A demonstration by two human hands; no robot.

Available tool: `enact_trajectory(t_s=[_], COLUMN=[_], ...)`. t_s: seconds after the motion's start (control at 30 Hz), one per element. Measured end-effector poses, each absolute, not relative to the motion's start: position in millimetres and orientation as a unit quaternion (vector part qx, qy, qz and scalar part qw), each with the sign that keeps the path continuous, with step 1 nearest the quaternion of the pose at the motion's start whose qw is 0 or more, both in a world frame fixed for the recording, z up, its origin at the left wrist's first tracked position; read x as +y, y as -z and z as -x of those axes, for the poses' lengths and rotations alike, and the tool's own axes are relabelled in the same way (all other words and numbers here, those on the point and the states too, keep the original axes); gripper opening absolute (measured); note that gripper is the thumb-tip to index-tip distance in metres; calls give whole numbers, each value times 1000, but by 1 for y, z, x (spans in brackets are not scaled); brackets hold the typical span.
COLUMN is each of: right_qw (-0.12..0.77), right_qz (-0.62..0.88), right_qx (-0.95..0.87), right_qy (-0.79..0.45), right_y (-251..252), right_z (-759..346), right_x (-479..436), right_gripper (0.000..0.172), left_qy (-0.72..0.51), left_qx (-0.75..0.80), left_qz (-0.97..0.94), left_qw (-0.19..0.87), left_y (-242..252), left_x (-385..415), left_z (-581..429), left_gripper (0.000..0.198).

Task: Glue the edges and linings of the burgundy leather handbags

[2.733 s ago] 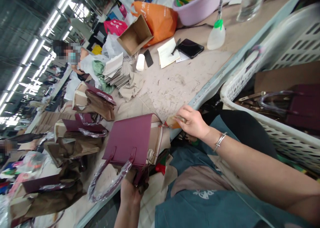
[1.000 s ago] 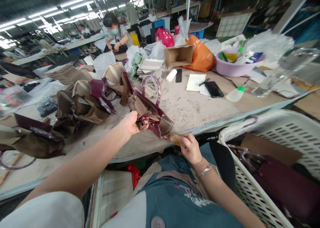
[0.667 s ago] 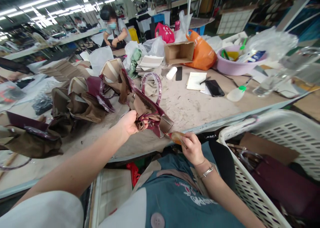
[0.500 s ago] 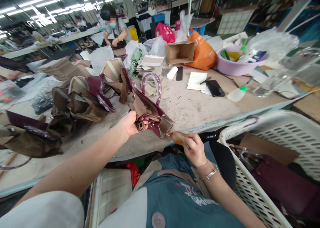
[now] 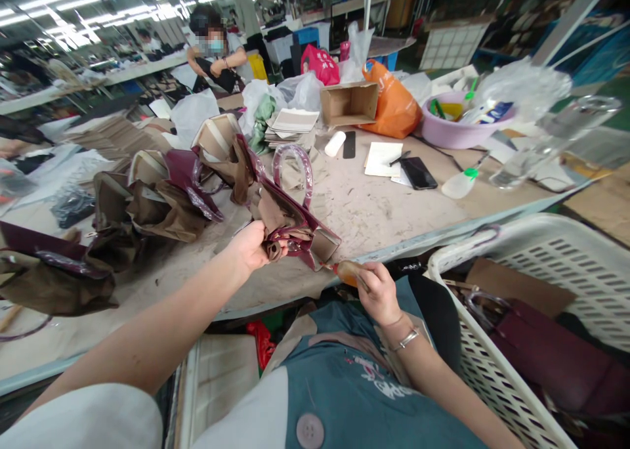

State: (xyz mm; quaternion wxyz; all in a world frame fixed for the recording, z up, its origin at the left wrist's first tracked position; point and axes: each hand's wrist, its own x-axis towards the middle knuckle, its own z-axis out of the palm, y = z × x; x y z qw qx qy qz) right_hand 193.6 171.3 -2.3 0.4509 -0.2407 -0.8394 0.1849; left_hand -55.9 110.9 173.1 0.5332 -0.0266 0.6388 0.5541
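My left hand (image 5: 253, 245) grips the gathered brown lining and maroon edge of a handbag (image 5: 295, 216) at the table's front. The bag lies on its side, and its plastic-wrapped handle (image 5: 310, 173) stands up behind it. In my right hand (image 5: 380, 293) is an amber squeeze bottle (image 5: 348, 273), fingers wrapped round its rear end. The bottle's red nozzle points left at the bag's near corner; whether the tip touches cannot be made out. More unfinished maroon bags (image 5: 167, 199) with brown linings lie to the left.
A white perforated basket (image 5: 443, 262) holding maroon bags stands at right. On the table are a phone (image 5: 418, 173), a clear bottle with green cap (image 5: 460, 183), a lilac basin (image 5: 447, 134), an orange bag (image 5: 394, 104) and a cardboard box (image 5: 349, 104). A co-worker (image 5: 216, 55) sits across.
The whole view has shifted slightly, moving things a little left. Both hands keep their holds, with the nozzle still at the bag's corner. The co-worker's hands have moved, with dark material now by them.
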Motion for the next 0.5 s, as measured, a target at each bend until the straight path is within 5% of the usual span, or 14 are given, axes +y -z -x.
enact_trajectory(t_s=[0.5], right_qw=[472], right_qz=[260], right_qx=[-827], right_qy=[-159], right_y=[7], right_z=[-200], right_x=[182], right_gripper=[26], left_qy=[-584], left_qx=[597], left_qz=[62], left_qw=[547], left_y=[-170], left_x=[126], left_z=[53], left_gripper=[18])
